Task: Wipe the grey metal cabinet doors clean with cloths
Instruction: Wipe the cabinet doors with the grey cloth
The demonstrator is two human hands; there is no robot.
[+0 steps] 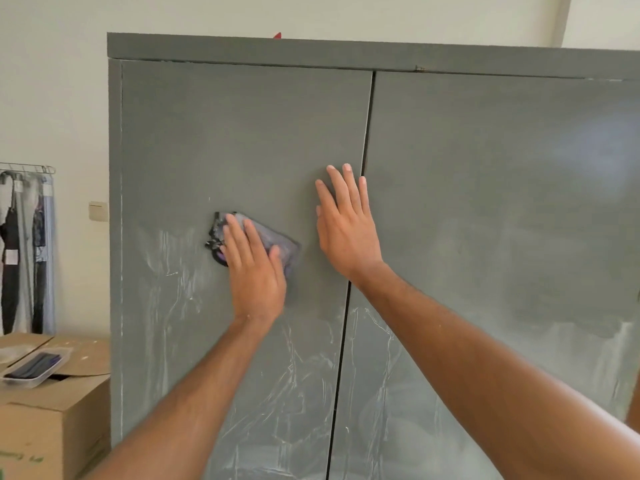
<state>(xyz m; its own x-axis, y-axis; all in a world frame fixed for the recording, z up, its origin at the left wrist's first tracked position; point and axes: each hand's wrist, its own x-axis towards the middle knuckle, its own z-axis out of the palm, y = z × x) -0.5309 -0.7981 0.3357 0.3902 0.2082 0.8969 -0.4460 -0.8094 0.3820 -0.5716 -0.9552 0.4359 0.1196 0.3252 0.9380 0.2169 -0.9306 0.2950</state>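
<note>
A grey metal cabinet fills the view, with its left door (214, 140) and right door (502, 174) both closed. My left hand (254, 271) presses a crumpled grey, purple and black cloth (277, 242) flat against the left door at mid height. My right hand (346, 223) rests flat on the same door next to the centre gap, fingers spread and nothing in it. White dried streaks (294, 375) cover the lower parts of both doors; the upper parts look plain grey.
A cardboard box (52, 410) stands at the left of the cabinet with a clear plastic tray (34, 367) of dark items on top. Clothes hang on a rack (24, 251) by the white wall. A small red thing (277, 36) peeks over the cabinet top.
</note>
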